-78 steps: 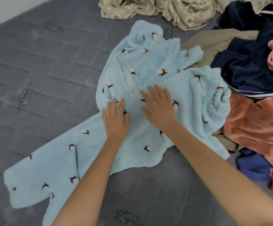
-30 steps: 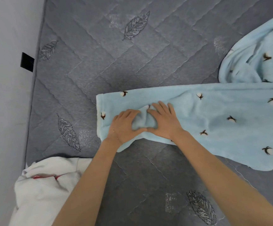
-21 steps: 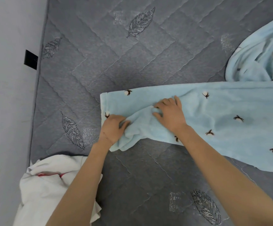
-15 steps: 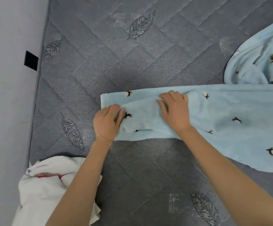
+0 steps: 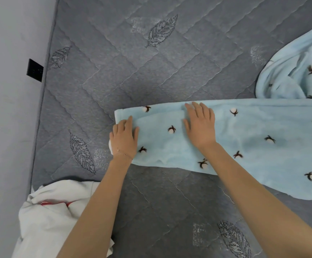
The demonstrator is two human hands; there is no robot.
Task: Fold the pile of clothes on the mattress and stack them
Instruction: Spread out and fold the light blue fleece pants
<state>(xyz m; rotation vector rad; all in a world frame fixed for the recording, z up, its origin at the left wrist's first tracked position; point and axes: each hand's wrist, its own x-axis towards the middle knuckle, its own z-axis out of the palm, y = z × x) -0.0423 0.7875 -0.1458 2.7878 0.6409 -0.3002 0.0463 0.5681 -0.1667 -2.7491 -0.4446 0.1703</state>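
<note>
Light-blue fleece garment is lying flat on the mattress, running as a long band from mid-frame out past the right edge. Fabric is looking plush and fuzzy, printed with small white cotton bolls on dark brown sprigs. Left end is finishing in a straight hemmed edge. A second layer is sitting on top, its edge running just inside the far side of the band. Rest of the same garment is bunching into soft rumpled folds at upper right, touching the band's far edge.

Left hand is resting palm down on the band's left end, fingers straight and pressed together, heel of the hand overhanging the near-left corner. Thin chain bracelet is sitting on that wrist. Right hand is pressing palm down further right, its fingers straight and slightly spread, tips reaching the band's far edge. One boll print is showing between the hands.

Mattress is showing grey, quilted in zigzag stitching, with embroidered leaf motifs scattered over it. White crumpled garment with a red strip is lying at the near-left corner, well apart from the blue one, partly under the left forearm. Pale wall is running along the mattress's left side, carrying a small black square plate.
</note>
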